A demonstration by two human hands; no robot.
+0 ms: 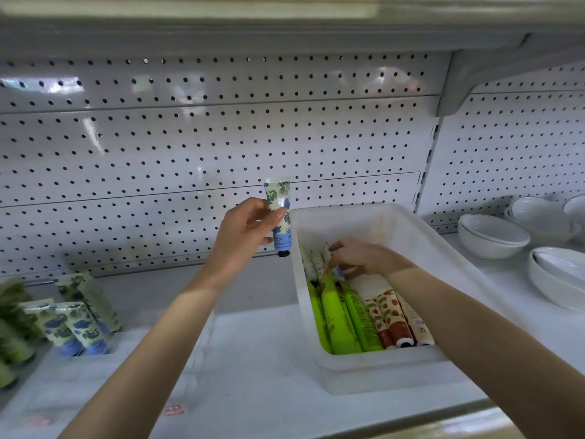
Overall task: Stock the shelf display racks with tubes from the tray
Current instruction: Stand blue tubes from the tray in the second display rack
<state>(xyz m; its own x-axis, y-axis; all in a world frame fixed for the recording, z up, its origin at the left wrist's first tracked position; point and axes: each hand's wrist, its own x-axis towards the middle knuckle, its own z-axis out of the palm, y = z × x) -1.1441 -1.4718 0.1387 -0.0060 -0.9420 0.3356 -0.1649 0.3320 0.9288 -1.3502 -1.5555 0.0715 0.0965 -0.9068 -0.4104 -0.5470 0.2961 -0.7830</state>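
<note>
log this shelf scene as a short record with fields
left grip: holds blue tube upright, cap down, above the shelf, beside the tray
right grip: at the tray's far end, fingers on tubes; hold unclear
tray contents: green tubes and red tubes, lying flat
racked tubes: blue, far left, caps down
bowls: white, stacked, right

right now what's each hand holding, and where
Left hand grips the cream blue-flowered tube at its middle, cap down. Right hand is among tubes in the white plastic tray; its hold cannot be told.
</note>
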